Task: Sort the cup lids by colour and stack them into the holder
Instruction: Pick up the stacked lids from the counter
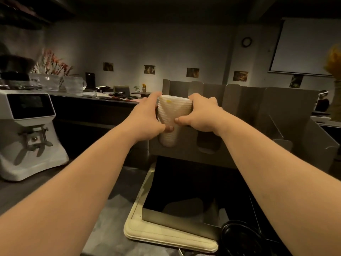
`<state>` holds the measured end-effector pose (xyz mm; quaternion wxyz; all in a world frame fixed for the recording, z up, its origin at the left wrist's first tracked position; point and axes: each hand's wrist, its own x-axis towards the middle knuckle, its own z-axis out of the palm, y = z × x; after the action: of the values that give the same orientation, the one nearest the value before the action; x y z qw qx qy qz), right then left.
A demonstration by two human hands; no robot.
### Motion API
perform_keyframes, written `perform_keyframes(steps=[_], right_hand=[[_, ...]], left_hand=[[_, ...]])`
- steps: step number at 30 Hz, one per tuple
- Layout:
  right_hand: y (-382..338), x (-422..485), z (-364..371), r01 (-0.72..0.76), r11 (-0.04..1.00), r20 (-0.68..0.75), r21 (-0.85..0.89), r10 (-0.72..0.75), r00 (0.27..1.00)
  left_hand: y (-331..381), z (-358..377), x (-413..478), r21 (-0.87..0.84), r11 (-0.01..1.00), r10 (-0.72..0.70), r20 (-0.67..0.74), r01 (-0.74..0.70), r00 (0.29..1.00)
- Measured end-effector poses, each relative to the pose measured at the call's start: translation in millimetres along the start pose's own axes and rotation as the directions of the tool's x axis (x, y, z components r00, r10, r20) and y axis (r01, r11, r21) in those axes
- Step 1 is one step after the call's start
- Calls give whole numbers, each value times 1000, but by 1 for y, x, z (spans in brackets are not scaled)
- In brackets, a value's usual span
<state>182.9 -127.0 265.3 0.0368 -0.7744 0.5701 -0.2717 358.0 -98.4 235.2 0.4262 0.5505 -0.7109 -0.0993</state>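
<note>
Both the left hand (147, 115) and right hand (200, 115) are clamping the upright stack of white lids (173, 111), lowering it into the cardboard holder's (184, 152) left slot directly beneath.

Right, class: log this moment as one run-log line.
left hand: on lids | right hand: on lids | white lids: stacked, over holder left slot | next slot: looks empty

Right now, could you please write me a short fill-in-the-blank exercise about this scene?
1. The stack of lids is held by ____ hands.
2. The lids in the stack are ____ in colour.
3. The stack sits in the holder's ____ slot, counted from the left.
4. The grinder stands to the person's ____.

Missing words: both; white; first; left
</note>
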Motion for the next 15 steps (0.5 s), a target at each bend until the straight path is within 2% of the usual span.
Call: perform_keyframes(steps=[4, 7, 9, 11, 13, 15], right_hand=[[-1, -14, 0, -14, 1000, -7, 6, 14, 1000], [7, -48, -10, -24, 984, -72, 178, 37, 997], [20, -85, -17, 60, 956, -228, 289, 8, 974], [35, -134, -20, 189, 936, -439, 297, -42, 898], [51, -182, -12, 225, 906, -517, 358, -8, 856], [70, -220, 9, 116, 880, -448, 461, 118, 886]], left_hand=[[4, 6, -12, -17, 999, -40, 17, 40, 999], [12, 12, -36, 28, 995, -91, -88, 94, 992], [19, 20, -68, 63, 997, -39, -221, 54, 974], [27, 37, -110, -84, 995, 36, -270, -61, 962], [35, 63, -153, -297, 954, -1, -116, -33, 993], [36, 98, -183, -360, 928, -55, 132, 100, 990]])
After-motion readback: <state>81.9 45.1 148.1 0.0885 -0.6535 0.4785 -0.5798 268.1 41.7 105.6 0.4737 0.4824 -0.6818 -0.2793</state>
